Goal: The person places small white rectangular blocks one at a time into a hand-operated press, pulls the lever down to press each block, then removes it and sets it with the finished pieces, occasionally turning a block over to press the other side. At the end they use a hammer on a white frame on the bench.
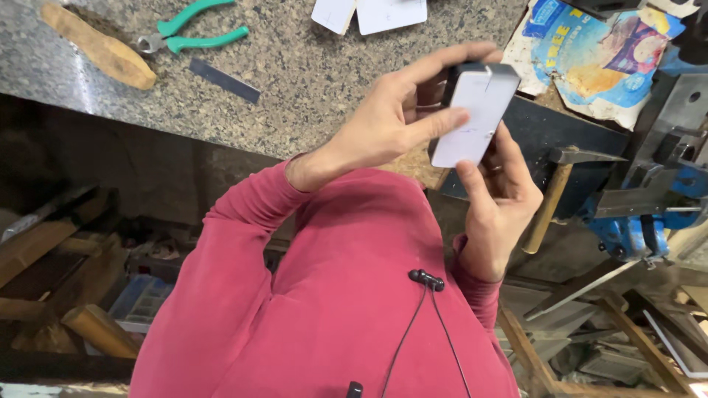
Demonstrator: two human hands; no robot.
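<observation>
A speckled granite desk (310, 66) carries green-handled pliers (193, 31), a wooden block (97, 46), a dark metal strip (223, 79) and white cards (372, 13). At its far right lies a torn blue and yellow printed package (590, 55), beside a blue vise (649, 199). Timber clutters the floor below. Both grips, left hand (391, 118) and right hand (498, 199), clasp a white rectangular piece (473, 114) held above the desk edge.
</observation>
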